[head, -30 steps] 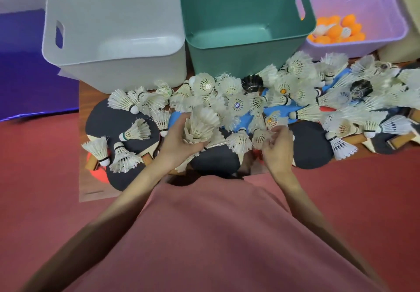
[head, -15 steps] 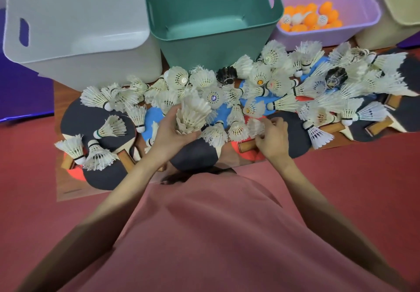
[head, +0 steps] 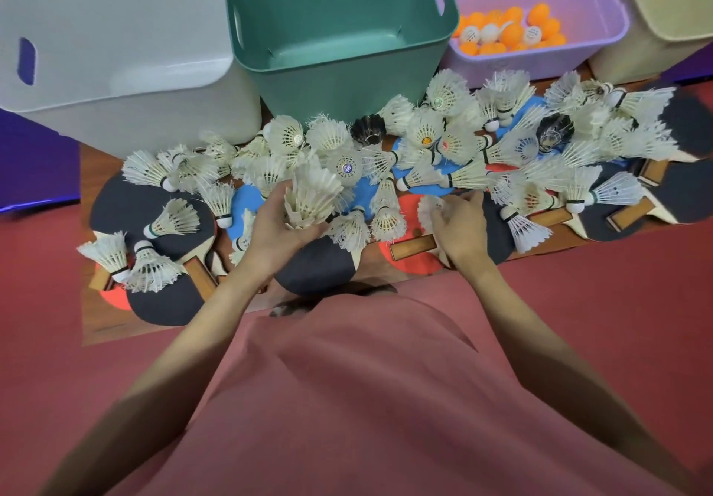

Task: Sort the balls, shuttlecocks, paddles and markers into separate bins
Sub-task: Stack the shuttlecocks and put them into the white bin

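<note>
L hand (head: 276,225) grips a nested stack of shuttlecocks (head: 310,196), prob. to bin several at once. R hand (head: 459,221) fingers pinch 1 more shuttlecock (head: 430,208) off a red paddle (head: 409,260). Rest cover the bench w/ paddles underneath; green bin (head: 339,82) empty; balls (head: 505,32) already in purple bin (head: 540,61).

I have a single view, from the wide-angle camera worn on the person's head. It looks steeply down and forward over the pink shirt (head: 347,399), which fills the bottom of the picture. Both forearms run up from the lower corners to the left hand (head: 276,231) and right hand (head: 461,227) near the middle, close to the lens. The wooden board (head: 108,326) lies across the centre, and the green bin (head: 339,28) and its neighbours are cropped by the top edge. Lines bow outward at the sides.
</note>
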